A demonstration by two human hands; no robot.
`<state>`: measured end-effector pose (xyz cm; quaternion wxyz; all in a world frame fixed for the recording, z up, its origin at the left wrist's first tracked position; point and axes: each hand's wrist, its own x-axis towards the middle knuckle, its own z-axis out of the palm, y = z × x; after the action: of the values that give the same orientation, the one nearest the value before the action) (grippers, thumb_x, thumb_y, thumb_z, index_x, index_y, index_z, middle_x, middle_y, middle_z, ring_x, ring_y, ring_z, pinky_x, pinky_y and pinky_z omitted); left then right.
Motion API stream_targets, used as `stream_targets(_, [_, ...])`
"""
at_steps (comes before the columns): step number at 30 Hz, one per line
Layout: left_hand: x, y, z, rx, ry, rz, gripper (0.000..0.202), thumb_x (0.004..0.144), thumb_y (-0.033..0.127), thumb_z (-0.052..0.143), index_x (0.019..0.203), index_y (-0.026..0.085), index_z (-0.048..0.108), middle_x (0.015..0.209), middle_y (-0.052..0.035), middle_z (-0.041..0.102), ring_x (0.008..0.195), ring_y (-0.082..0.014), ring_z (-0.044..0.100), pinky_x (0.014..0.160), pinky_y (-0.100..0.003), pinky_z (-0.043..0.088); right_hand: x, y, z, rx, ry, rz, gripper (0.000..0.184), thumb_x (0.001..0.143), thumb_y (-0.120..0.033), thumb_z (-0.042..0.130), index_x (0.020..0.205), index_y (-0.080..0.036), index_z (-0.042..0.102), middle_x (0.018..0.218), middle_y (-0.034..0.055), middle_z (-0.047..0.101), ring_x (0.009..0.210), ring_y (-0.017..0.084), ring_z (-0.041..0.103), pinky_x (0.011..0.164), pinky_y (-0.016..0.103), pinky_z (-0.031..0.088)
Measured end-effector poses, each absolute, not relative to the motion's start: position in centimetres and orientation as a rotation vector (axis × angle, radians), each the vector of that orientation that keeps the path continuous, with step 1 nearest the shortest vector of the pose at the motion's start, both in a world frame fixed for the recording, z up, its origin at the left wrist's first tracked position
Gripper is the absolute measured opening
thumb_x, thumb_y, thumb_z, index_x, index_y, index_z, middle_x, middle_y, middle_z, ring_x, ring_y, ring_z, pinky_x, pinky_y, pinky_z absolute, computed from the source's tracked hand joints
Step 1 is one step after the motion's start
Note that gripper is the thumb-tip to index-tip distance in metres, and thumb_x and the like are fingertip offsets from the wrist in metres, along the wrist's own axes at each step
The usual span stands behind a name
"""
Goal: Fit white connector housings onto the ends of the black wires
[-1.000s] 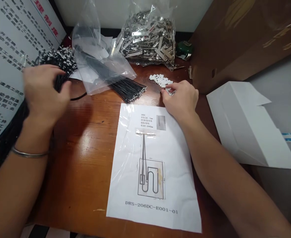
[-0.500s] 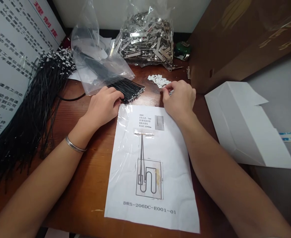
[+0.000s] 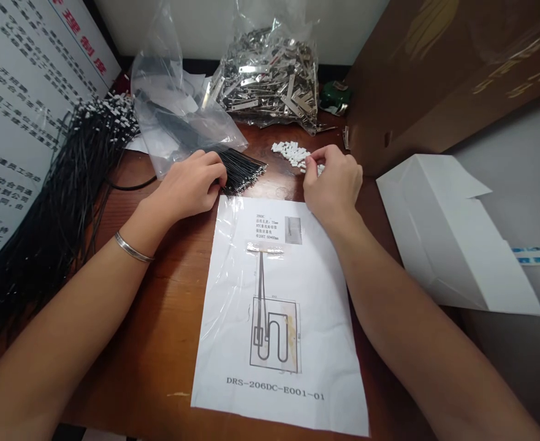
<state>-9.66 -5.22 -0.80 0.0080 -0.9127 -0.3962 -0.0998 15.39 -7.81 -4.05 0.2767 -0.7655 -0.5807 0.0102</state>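
My left hand (image 3: 198,180) has its fingers curled at the near side of a bundle of black wires (image 3: 242,170) with shiny bare ends. Its fingertips are closed against the wires, though which of them it grips is hidden. At the small pile of white plastic connectors (image 3: 290,153), my right hand (image 3: 334,180) pinches thumb and forefinger together; anything between them is too small to make out. A printed drawing sheet (image 3: 274,392) in clear plastic lies between my forearms, with a sample piece taped on it.
Behind stands a clear bag of metal strips (image 3: 272,79). An open plastic bag (image 3: 159,116) covers part of the wires. Another bundle of black wires (image 3: 67,177) with white ends leans left. A white folded box (image 3: 448,239) and brown carton (image 3: 417,79) stand right; a green object (image 3: 334,96) sits behind.
The view has shifted slightly. My right thumb and forefinger have lifted a little from the white connectors and drawn together. My left hand stays by the wires, its fingers slightly more curled.
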Motion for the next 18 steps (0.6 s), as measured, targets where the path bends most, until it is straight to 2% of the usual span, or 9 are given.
stream_targets(8, [-10.20, -4.65, -1.09, -2.907, -1.176, -0.345, 0.022, 0.085, 0.016, 0.050, 0.091, 0.019, 0.071, 0.095, -0.0078, 0.068, 0.096, -0.0259, 0.059, 0.075, -0.036, 0.046, 15.83, -7.70, -4.37, -1.987, -1.576, 0.048, 0.023, 0.089, -0.020, 0.048, 0.103, -0.020, 0.067, 0.104, 0.0132, 0.069, 0.099, 0.032, 0.057, 0.087, 0.046, 0.039])
stream_targets(18, [-10.53, -4.92, -0.62, -2.993, -1.157, -0.334, 0.022, 0.082, 0.019, 0.052, 0.093, 0.019, 0.071, 0.104, -0.0080, 0.066, 0.098, -0.0256, 0.058, 0.084, -0.038, 0.047, 15.45, -7.86, -4.14, -1.961, -1.535, 0.034, 0.019, 0.094, -0.029, 0.047, 0.097, -0.021, 0.064, 0.097, 0.0120, 0.070, 0.099, 0.031, 0.057, 0.089, 0.047, 0.040])
